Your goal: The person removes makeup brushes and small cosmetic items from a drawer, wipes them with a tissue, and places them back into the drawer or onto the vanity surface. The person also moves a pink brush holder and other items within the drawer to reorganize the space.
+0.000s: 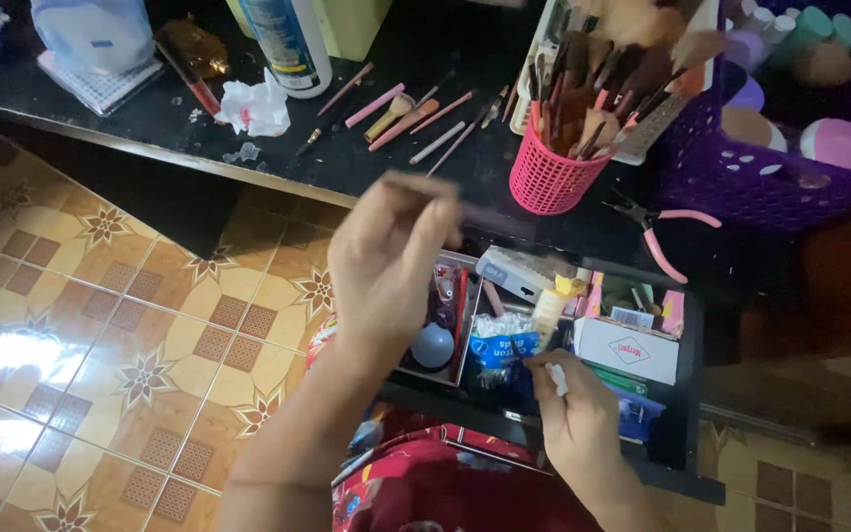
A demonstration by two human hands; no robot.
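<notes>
Above the open drawer (677, 433), left hand (386, 261) fingers clamp a thin brush (445, 197) (light, stiff; best gripped mid-handle); right hand (573, 414) pinches a small white piece (556, 379)

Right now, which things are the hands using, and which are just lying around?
In use: left hand holds a thin blurred stick; right hand pinches a small white piece over the open drawer.

Lying about: pink brush basket, pink-handled pliers, crumpled tissue, purple basket.

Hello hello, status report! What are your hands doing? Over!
Left hand raised, pinching a thin, blurred brush. Right hand holding a small white piece above the open drawer. Pink cup of brushes just beyond.
</notes>
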